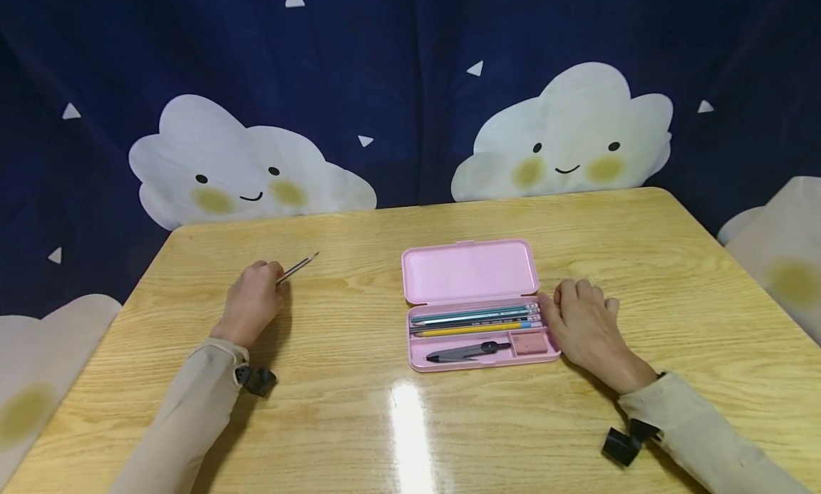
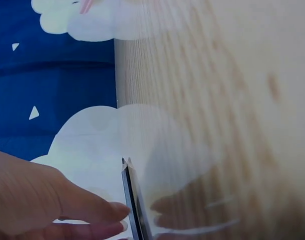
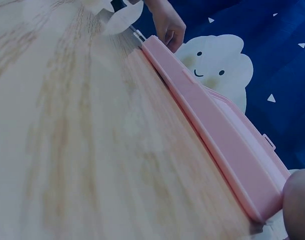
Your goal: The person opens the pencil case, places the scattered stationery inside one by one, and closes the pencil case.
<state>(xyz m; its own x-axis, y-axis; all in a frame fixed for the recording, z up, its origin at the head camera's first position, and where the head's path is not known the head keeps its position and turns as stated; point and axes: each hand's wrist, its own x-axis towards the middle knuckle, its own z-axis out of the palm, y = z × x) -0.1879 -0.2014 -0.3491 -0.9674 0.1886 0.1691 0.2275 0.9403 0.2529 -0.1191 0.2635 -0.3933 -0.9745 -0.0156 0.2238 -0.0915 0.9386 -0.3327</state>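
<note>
On the left part of the table, my left hand (image 1: 252,303) pinches a dark pencil (image 1: 298,268), its sharpened tip pointing away to the right. The left wrist view shows that same pencil (image 2: 130,200) close over the glossy tabletop, beside its reflection. A pink pencil case (image 1: 420,366) lies with its lid (image 1: 468,271) folded back. Inside are several pencils (image 1: 477,328), one of them yellow, a grey drawing compass (image 1: 467,352) and a pinkish eraser (image 1: 530,343) in a small compartment. Right at the case's right end, my right hand (image 1: 586,330) rests with its thumb against the edge and its fingers relaxed.
The wooden table (image 1: 346,423) reaches back to a dark blue curtain (image 1: 410,95) printed with clouds and triangles. A black strap-on device (image 1: 256,381) sits on the left wrist, another device (image 1: 625,444) on the right.
</note>
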